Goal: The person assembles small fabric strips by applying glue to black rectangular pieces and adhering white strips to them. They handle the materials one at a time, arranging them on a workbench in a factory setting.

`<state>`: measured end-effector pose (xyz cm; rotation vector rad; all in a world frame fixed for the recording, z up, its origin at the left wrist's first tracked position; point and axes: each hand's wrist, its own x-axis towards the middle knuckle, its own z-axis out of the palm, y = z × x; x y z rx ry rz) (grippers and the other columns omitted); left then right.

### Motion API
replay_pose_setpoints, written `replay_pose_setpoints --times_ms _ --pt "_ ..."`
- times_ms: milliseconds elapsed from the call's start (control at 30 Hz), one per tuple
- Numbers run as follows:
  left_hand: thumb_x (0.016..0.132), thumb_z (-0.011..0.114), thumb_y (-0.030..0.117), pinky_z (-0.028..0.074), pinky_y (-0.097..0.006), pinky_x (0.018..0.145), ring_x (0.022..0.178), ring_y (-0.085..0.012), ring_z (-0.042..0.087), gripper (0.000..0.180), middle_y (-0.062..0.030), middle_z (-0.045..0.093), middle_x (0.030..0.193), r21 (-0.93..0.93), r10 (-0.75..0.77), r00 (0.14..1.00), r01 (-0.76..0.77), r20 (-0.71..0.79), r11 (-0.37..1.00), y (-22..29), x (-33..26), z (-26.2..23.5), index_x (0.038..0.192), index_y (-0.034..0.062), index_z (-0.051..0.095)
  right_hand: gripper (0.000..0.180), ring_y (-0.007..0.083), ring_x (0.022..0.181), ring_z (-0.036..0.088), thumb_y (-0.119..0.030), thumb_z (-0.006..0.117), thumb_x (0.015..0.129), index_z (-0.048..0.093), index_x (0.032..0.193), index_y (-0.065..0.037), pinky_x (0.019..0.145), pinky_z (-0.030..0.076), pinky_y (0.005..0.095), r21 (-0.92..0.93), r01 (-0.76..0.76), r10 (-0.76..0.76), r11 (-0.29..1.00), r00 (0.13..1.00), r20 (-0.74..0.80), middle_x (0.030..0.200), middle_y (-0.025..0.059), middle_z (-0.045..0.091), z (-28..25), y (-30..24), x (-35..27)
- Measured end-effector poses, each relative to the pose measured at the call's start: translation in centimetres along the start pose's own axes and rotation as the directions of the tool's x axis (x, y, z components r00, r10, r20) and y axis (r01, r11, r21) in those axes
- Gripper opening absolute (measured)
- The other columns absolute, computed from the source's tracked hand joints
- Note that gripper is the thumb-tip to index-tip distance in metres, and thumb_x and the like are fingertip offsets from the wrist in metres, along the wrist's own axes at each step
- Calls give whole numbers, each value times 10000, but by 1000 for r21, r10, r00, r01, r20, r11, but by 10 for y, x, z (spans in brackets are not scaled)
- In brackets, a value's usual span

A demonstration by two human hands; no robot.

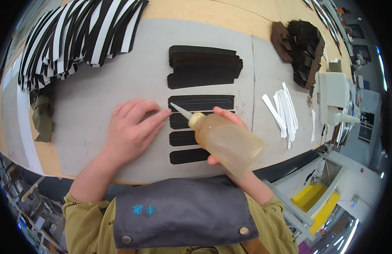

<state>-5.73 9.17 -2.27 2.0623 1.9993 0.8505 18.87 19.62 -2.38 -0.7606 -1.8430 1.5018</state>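
My right hand point(230, 120) grips a translucent squeeze bottle point(234, 142) with a yellowed collar and a long pointed nozzle. The bottle is tilted, and its tip rests at or just above the left end of a dark strip point(204, 101) that has thin pale lines along it. Below that strip, more dark strips point(183, 138) lie in a column, their right parts partly hidden by the bottle. My left hand point(134, 127) lies on the grey mat, palm down, index finger stretched so its tip touches or nearly touches the marked strip's left end.
Farther back lies a stack of dark strips point(204, 65). White strips point(282, 112) and a dark brown bundle point(304, 51) sit to the right, near a white plastic container point(333, 91). Many black and white strips point(84, 36) fill the far left, above an olive piece point(43, 118).
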Motion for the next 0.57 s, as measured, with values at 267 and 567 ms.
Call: replay_pose_setpoints --times_ms 267,567 --pt "872 706 9 466 -415 922 1010 -277 628 302 -78 648 1059 13 -41 999 40 24 999 13 9 8 1158 93 759 962 97 884 668 -468 897 788 430 1524 -59 692 581 268 640 -156 310 753 941 -135 1291 62 634 -29 -29 19" --pt "954 633 -20 474 -426 942 1059 -292 608 285 -124 618 1176 -29 -6 996 9 87 1000 -17 -10 17 1220 19 728 766 47 688 654 -793 487 942 587 1237 -94 473 442 212 480 -116 374 870 788 -489 873 16 683 -183 -35 -17"
